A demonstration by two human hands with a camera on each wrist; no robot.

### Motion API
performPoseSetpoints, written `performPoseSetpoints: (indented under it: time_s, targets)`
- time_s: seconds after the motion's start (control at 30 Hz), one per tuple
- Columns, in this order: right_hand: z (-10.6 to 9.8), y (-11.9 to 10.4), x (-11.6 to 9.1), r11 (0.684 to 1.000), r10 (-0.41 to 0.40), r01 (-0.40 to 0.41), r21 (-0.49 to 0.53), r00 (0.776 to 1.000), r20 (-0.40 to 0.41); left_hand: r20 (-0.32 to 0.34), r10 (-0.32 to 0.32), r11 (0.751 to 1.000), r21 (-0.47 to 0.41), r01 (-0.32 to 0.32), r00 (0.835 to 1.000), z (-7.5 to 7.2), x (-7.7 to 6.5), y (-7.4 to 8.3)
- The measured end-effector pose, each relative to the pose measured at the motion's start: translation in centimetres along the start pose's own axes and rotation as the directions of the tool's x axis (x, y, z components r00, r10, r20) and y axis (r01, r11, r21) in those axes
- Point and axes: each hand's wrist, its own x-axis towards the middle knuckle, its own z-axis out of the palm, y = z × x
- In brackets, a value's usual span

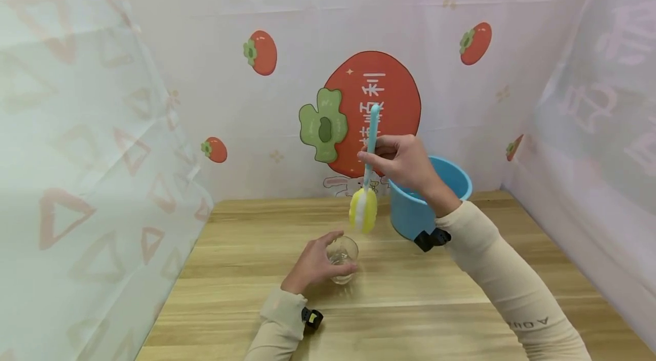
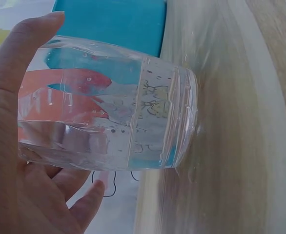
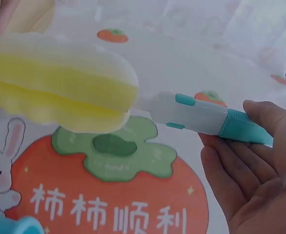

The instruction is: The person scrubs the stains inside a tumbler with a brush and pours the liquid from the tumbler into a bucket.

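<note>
My left hand (image 1: pixel 319 261) grips a clear drinking glass (image 2: pixel 99 107) that stands upright on the wooden table, thumb on one side and fingers on the other. Water drops cling to the glass wall in the left wrist view. In my right hand (image 1: pixel 402 161) a sponge cup brush is pinched by its teal handle (image 3: pixel 245 127), between thumb and fingers. The brush hangs head down; its yellow and white sponge head (image 1: pixel 363 211) is above and slightly right of the glass, apart from its rim.
A blue bucket (image 1: pixel 414 216) stands at the back right of the wooden table (image 1: pixel 410 315), partly behind my right forearm. White cloth walls with printed persimmons (image 1: pixel 263 53) enclose the table at the back and both sides.
</note>
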Motion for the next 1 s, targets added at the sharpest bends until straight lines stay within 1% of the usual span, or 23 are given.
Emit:
performPoseSetpoints:
  time_s: [0.1,0.2,0.4,0.57,0.67,0.87,1.0]
  targets:
    - [1.0,-0.2,-0.4,0.999,-0.014,0.013,0.044,1.000,0.022,-0.006,0.015,1.000,0.001,-0.015,1.000,0.1,0.0,-0.3]
    - [2.0,-0.1,-0.9,0.998,-0.021,0.018,0.065,0.999,0.042,-0.013,0.040,0.999,-0.009,-0.040,0.999,0.1,0.1,-0.3]
    - [4.0,0.5,-1.7,0.997,-0.027,0.022,0.075,0.997,0.070,0.011,0.071,0.996,-0.056,-0.071,0.997,-0.1,0.0,0.0]
    - [5.3,1.2,-2.6,0.997,0.011,-0.020,0.076,0.993,0.118,0.020,0.058,0.997,-0.050,-0.057,0.998,0.0,0.0,0.0]
    - [5.7,1.5,-3.0,0.997,0.032,-0.041,0.068,0.991,0.131,0.019,0.047,0.998,-0.050,-0.046,0.999,0.0,0.0,0.1]
    - [6.4,2.2,-3.7,0.996,0.046,-0.057,0.065,0.987,0.151,0.008,0.035,0.999,-0.040,-0.034,0.999,-0.1,-0.1,0.3]
    - [6.7,2.7,-4.1,0.997,0.039,-0.049,0.063,0.987,0.153,0.009,0.030,0.999,-0.037,-0.029,1.000,-0.2,-0.1,0.5]
